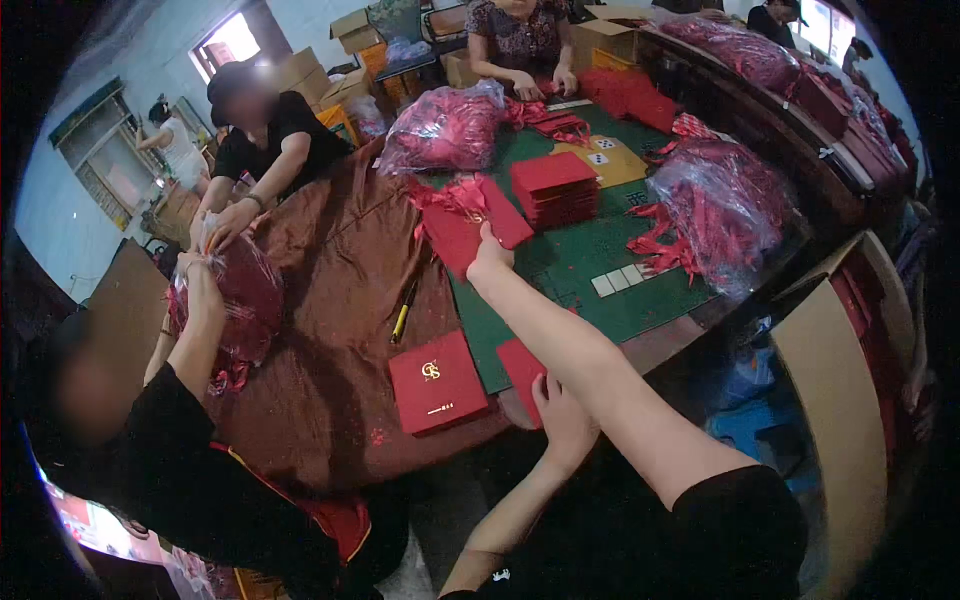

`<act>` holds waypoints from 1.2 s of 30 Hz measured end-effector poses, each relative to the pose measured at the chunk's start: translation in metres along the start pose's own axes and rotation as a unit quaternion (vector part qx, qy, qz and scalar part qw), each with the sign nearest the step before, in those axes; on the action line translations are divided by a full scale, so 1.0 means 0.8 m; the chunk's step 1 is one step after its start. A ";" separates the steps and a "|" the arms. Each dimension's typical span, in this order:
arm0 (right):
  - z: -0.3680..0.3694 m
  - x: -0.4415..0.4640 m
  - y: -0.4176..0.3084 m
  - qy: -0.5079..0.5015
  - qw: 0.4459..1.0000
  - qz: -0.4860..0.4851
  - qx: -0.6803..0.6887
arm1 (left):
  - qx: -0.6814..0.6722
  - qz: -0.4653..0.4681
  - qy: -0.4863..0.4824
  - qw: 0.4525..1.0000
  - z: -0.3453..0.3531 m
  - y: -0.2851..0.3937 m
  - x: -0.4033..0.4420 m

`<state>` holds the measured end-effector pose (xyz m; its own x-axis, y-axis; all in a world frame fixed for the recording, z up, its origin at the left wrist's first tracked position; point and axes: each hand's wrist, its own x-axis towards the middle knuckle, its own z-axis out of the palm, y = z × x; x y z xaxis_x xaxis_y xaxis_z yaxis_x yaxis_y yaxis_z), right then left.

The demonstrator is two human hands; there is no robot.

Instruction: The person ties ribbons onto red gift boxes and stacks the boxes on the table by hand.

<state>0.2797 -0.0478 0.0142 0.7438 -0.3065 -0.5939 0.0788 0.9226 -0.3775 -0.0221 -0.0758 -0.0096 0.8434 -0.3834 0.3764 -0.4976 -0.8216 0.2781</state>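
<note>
My right hand (491,256) reaches across the table and grips the near edge of a flat red gift bag (470,238). Its thumb lies on top, by a gold mark, and red ribbons bunch at the bag's far end. Close to the table's front edge, my left hand (568,418) has its fingers on another flat red bag (522,372), partly hidden by my right forearm. Left of that hand lies a stack of red bags (437,380) with gold lettering. A taller stack of red bags (556,188) stands just beyond my right hand.
Clear plastic sacks of red ribboned bags (445,125) (725,205) sit on the green tabletop (620,310). A yellow-black marker (402,318) lies on the brown cloth (330,300). Two people at left handle a plastic sack (245,300); another works opposite. An open carton (835,370) stands at right.
</note>
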 end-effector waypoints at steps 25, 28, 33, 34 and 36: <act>-0.031 -0.062 0.013 0.044 0.991 -0.123 -0.030 | 0.074 0.191 -0.076 0.976 -0.061 -0.272 0.300; -0.037 -0.063 0.015 0.044 0.992 -0.114 -0.027 | 0.130 0.109 -0.089 0.982 -0.060 -0.271 0.319; -0.041 -0.044 0.030 0.104 0.975 -0.179 -0.086 | 0.133 -0.023 0.081 0.988 -0.041 -0.287 0.353; -0.041 -0.054 0.025 0.092 0.981 -0.154 -0.069 | 0.177 -0.025 0.120 0.977 -0.037 -0.285 0.355; -0.043 -0.042 0.030 0.085 0.985 -0.141 -0.057 | 0.253 0.052 0.243 0.935 -0.033 -0.284 0.357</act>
<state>0.2336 -0.0234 0.0004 0.5797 -0.5913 -0.5607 0.1846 0.7655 -0.6164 0.3265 0.0126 0.0581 0.5430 -0.3363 0.7694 -0.3090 -0.9320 -0.1893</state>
